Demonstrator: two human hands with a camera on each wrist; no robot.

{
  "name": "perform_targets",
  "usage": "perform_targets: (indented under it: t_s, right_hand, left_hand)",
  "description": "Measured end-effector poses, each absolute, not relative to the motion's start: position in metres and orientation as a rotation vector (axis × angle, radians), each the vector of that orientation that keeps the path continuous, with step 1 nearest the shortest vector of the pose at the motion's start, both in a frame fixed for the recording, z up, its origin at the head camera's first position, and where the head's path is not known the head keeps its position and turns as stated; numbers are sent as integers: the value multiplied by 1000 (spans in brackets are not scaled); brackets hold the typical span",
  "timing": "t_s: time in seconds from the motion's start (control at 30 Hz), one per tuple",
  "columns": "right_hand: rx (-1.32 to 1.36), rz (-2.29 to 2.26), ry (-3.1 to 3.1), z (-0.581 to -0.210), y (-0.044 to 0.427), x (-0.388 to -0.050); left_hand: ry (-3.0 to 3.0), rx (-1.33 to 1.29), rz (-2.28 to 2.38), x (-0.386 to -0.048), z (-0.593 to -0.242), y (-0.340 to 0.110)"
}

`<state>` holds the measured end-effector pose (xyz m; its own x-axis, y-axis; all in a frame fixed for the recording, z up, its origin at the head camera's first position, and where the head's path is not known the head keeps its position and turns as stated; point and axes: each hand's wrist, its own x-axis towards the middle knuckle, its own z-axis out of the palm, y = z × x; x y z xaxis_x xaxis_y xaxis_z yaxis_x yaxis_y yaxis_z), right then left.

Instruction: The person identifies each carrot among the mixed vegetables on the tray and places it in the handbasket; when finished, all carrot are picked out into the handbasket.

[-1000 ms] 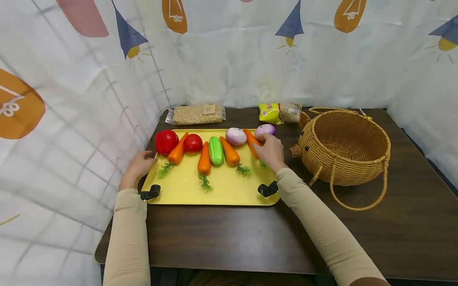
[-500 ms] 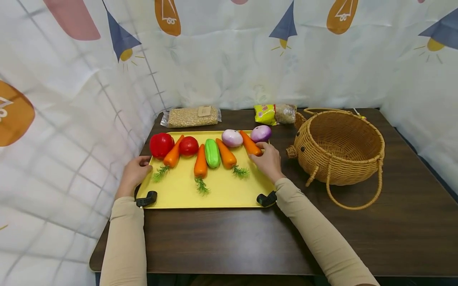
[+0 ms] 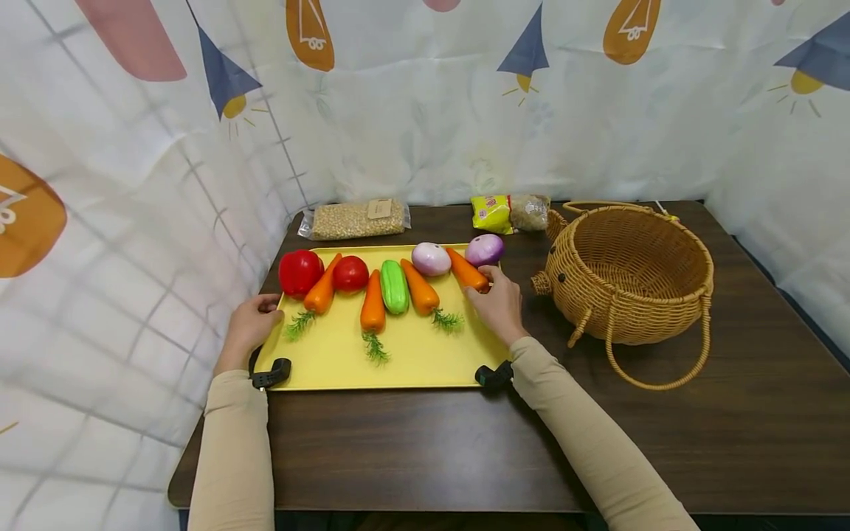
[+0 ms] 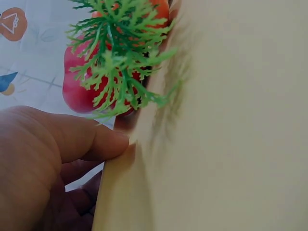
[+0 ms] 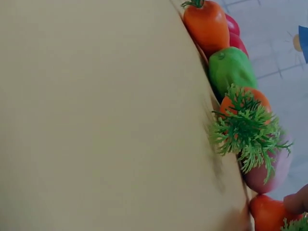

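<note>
A yellow tray (image 3: 425,361) lies on the dark table, bearing toy vegetables. My left hand (image 3: 252,324) grips the tray's left rim, thumb on top and fingers outside and below. On the opposite rim my right hand (image 3: 499,304) holds the edge, its thumb beside the rightmost carrot (image 3: 467,271), whose leaves it mostly hides. Along the tray's far half lie a red bell pepper (image 3: 301,273), a tomato (image 3: 350,273), a green cucumber (image 3: 395,286), two purple onions (image 3: 431,258) and several carrots (image 3: 373,306). Right fingers under the rim are hidden.
A wicker basket (image 3: 657,317) with an animal face stands right of the tray, its handle hanging forward. Behind the tray lie a bag of grain (image 3: 358,220) and a yellow-and-clear packet (image 3: 493,214). Patterned curtains (image 3: 425,133) enclose the table's back and sides.
My left fingers have closed round the tray's left rim. My right hand has slid toward me along the right side, from over the carrot to the rim. The head view has shifted slightly.
</note>
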<state>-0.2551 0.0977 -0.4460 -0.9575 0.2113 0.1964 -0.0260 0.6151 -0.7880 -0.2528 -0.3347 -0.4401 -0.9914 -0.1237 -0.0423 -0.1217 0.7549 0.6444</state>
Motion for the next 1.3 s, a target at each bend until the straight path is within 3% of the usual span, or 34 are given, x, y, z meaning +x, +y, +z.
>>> perform_targets:
  t_s: [0.8, 1.3]
  right_hand:
    - [-91, 1401, -2311, -429, 99, -247]
    - [111, 1476, -2249, -381, 121, -228]
  left_hand:
    - [-2918, 248, -1047, -254, -443, -333]
    - [-2900, 331, -1044, -252, -441, -327]
